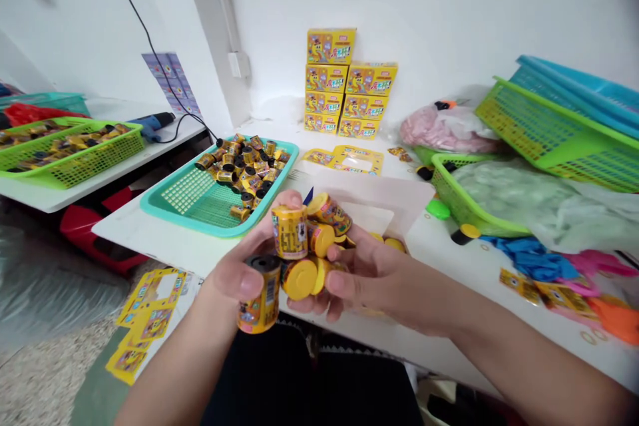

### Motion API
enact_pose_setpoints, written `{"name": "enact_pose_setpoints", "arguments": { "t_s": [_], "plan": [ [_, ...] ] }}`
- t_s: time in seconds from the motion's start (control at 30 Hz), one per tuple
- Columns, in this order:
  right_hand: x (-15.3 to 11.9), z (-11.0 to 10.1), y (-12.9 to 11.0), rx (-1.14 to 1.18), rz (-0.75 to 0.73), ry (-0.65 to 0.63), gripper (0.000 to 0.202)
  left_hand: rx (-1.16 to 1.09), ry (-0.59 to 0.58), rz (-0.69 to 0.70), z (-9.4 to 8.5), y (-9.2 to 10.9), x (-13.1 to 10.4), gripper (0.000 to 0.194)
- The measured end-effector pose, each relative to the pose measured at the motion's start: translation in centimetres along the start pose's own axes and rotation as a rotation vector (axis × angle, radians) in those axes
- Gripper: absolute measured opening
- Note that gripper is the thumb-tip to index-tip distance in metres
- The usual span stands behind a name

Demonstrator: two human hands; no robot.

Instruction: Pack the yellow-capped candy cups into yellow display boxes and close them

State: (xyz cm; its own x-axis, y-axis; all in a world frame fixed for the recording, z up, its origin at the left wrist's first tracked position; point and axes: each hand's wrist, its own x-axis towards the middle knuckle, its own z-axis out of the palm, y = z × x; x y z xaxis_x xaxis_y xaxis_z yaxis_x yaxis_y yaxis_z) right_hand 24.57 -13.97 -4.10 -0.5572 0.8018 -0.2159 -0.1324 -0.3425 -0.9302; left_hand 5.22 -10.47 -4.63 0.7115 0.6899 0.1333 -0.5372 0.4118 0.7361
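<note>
Yellow tubs are clustering between the two hands, above the table. The left hand is curling partly closed around a black-ended tub and another above it, thumb pressing; the right hand is cupping several more with half-bent fingers, seemingly to stop any slipping out. Beyond, the basket is holding loose tubs, its rim presumably preventing rolling. Boxes are standing stacked by the wall, likely saving room.

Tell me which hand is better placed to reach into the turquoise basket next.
Probably the left hand: it is nearer the turquoise basket, with the right hand farther across. Both hold canisters, so the left may need freeing first.
</note>
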Motion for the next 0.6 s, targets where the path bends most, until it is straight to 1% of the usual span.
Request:
{"name": "enact_pose_setpoints", "arguments": {
  "t_s": [0.07,0.1,0.13,0.2,0.3,0.4,0.47,0.53,0.6],
  "plan": [
    [-0.3,-0.5,0.2,0.003,-0.009,0.047,0.058,-0.001,-0.041,0.001,-0.3,-0.4,0.6,0.094],
    [-0.4,-0.8,0.3,-0.024,-0.016,0.079,0.053,0.004,-0.059,0.000,-0.6,-0.5,0.9,0.093],
    [-0.6,-1.1,0.3,-0.063,-0.021,0.109,0.050,0.005,-0.050,0.011,-1.0,-0.5,1.2,0.092],
    [-1.1,-2.0,0.3,-0.149,-0.035,0.164,0.045,-0.002,-0.004,0.040,-1.7,-0.4,1.6,0.089],
    [-1.9,-3.2,0.1,-0.221,-0.080,0.262,0.035,-0.020,0.124,0.071,-2.5,0.1,1.7,0.083],
    [-2.2,-3.7,-0.1,-0.267,-0.165,0.382,0.040,0.017,0.203,0.079,-2.7,0.6,1.5,0.081],
    [-2.1,-3.4,-0.1,-0.310,-0.187,0.390,0.041,0.032,0.224,0.078,-2.7,0.6,1.1,0.080],
    [-1.7,-2.6,0.1,-0.365,-0.168,0.331,0.036,0.018,0.230,0.076,-2.8,0.5,0.6,0.080],
    [-1.2,-1.8,0.2,-0.509,-0.160,0.306,0.031,-0.017,0.204,0.087,-3.1,0.2,0.0,0.080]
  ]
}}
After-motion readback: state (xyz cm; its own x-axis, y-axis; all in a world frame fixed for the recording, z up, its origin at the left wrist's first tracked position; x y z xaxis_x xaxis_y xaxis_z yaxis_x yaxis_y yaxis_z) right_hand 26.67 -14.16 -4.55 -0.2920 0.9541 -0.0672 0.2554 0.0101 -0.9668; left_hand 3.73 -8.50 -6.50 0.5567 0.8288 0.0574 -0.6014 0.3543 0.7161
